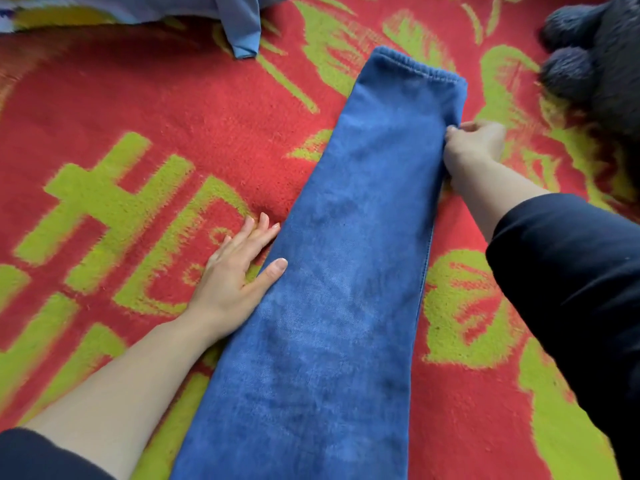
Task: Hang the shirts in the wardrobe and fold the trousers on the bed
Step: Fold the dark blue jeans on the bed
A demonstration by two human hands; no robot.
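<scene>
While right hand pinches edge, trousers flat

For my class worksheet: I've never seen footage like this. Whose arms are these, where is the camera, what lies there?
No machine here: a person wears one camera on the head, looking down at their own hands. Blue jeans lie stretched on a red and green blanket. The left hand rests flat at their left edge, thumb on the cloth. The right hand pinches the right edge. A light blue garment lies beyond, a dark fuzzy thing at top right.
</scene>
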